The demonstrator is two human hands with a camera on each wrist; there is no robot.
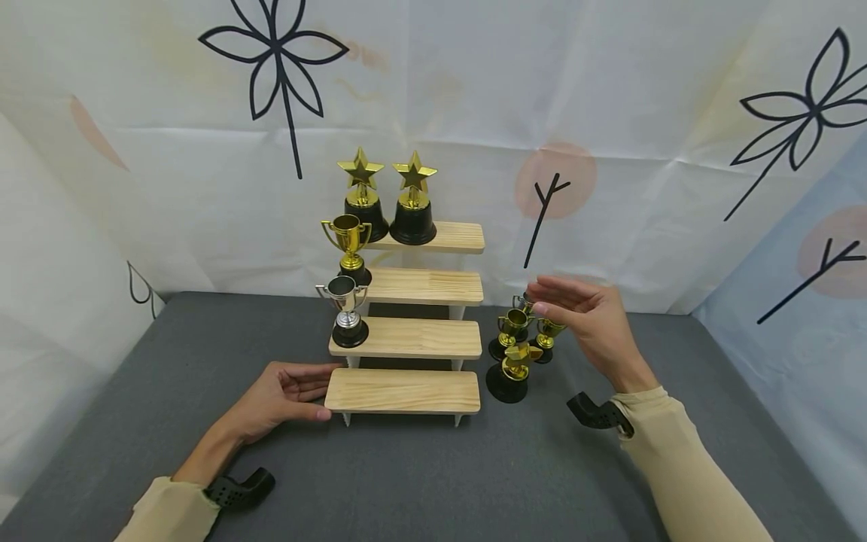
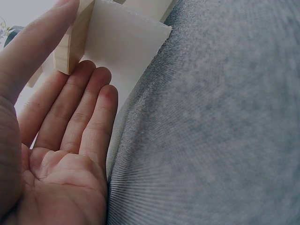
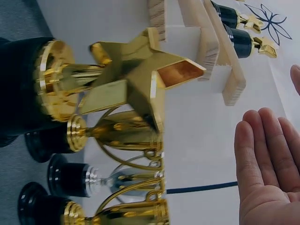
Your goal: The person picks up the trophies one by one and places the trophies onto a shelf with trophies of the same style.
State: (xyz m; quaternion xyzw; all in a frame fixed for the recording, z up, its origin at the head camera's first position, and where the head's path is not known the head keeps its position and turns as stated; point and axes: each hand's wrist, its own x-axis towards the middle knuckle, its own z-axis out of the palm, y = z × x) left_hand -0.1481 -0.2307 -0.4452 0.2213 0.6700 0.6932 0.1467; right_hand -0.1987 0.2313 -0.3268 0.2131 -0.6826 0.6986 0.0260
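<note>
My left hand (image 1: 278,399) has its fingers straight, the fingertips right at the left end of the lowest wooden step (image 1: 403,390). In the left wrist view those fingers (image 2: 96,108) lie beside the board's end (image 2: 75,44) and a white support (image 2: 126,40). My right hand (image 1: 585,320), also with fingers extended and nothing in it, is over the right side of a trophy group. That group has a gold star trophy (image 3: 136,70) in front, two gold cup trophies (image 1: 512,325) and a silver cup trophy (image 3: 117,180), partly hidden behind.
Two gold star trophies (image 1: 415,199) stand on the top step (image 1: 450,237). A gold cup trophy (image 1: 350,239) is on the step below, and a silver cup trophy (image 1: 347,305) on the one under that. White printed cloth (image 1: 460,83) hangs behind the grey table (image 1: 420,482).
</note>
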